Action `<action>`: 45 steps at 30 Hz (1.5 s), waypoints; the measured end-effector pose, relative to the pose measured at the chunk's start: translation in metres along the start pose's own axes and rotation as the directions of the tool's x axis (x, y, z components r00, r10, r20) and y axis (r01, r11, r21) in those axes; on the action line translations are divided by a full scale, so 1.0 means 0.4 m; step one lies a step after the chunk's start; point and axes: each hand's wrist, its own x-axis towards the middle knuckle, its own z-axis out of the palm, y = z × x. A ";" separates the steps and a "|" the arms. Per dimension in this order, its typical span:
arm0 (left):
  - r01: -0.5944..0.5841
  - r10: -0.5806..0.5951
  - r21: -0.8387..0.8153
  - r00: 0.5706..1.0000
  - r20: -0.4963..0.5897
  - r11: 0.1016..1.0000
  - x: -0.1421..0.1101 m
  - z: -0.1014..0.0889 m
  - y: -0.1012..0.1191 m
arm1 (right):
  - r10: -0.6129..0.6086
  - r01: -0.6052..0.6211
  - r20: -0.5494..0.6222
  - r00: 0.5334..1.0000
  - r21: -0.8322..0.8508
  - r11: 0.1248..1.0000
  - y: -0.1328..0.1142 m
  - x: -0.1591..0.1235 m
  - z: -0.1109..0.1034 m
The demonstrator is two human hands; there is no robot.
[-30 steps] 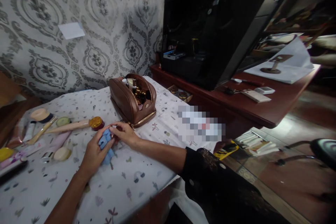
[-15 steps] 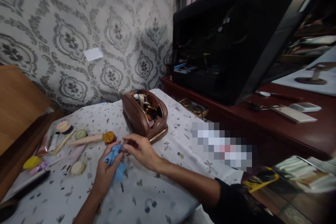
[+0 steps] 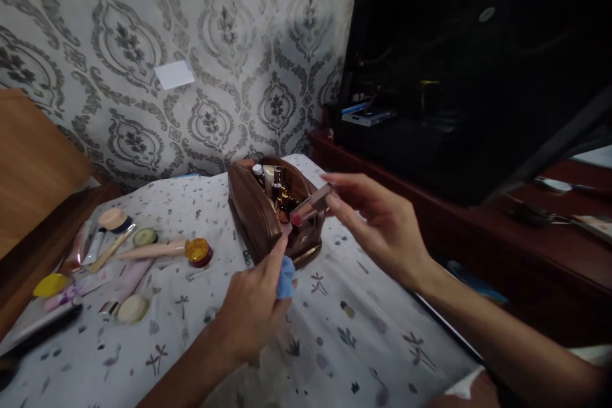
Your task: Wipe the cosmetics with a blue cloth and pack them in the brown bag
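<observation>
Slim, straight-sided lip-gloss tube with a pinkish-red, translucent-looking body and a grey-brown cap end; any lettering is too small and blurred to read. It slants over the open mouth of a brown cosmetics bag, its red end lower; contact with the bag cannot be told. The right hand, half open, pinches the cap end between thumb and fingertips. The left hand, loosely curled, holds a crumpled blue cloth, its index finger extended to the bag's near edge. The bag is smooth and leather-like, with a gold-toned zip; inside stand a white-capped container and shiny gold-toned items. Beneath lies a white printed tablecloth, bearing at left a round, amber-lidded jar. Behind, damask-patterned wallpaper carries a plain white card.
</observation>
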 end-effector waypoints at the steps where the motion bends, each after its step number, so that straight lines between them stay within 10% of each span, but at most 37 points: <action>1: 0.006 -0.009 0.085 0.999 0.034 0.996 0.007 0.015 0.001 | -0.038 0.038 0.008 0.999 -0.038 0.999 0.006 0.022 -0.005; 13: -0.142 0.133 0.405 0.990 0.049 0.903 -0.004 0.052 -0.029 | -0.191 0.379 0.415 0.889 -0.435 0.817 0.101 0.107 0.056; 32: -0.199 0.200 0.427 0.979 0.044 0.882 -0.005 0.059 -0.025 | -0.307 0.572 0.486 0.819 -0.639 0.515 0.143 0.082 0.096; 45: -0.254 0.244 0.441 0.966 0.080 0.861 0.000 0.037 -0.021 | -0.409 0.531 0.385 0.827 -0.300 0.792 0.085 0.040 0.032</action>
